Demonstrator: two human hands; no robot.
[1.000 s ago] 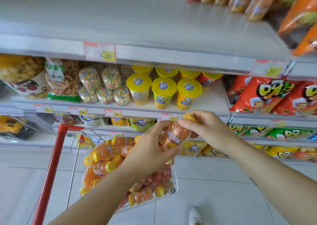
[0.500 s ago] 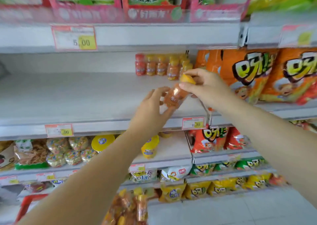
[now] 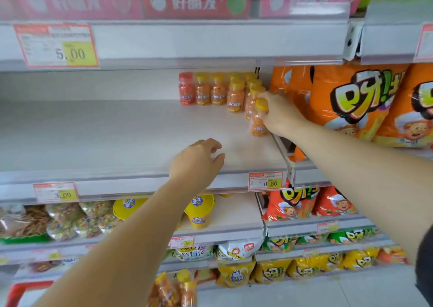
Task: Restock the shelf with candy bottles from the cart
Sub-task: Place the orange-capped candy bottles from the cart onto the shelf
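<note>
The grey shelf (image 3: 112, 138) runs wide, with orange chip bags (image 3: 351, 100) past its right end. The left hand (image 3: 196, 163) hovers over the front edge, its grip loosely curled on nothing. The right hand (image 3: 278, 114) has its grip wrapped round 1 bottle (image 3: 257, 124), which is upright at the shelf's right edge, just in front of the standing bottles (image 3: 210, 91).

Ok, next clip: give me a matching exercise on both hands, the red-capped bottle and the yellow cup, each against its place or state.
1 right hand
2 left hand
3 red-capped bottle
4 yellow cup

A left end of the bottle row
B on the lower shelf
C grips a bottle
D open, holds nothing

Pairs: 1-C, 2-D, 3-A, 4-B
</note>
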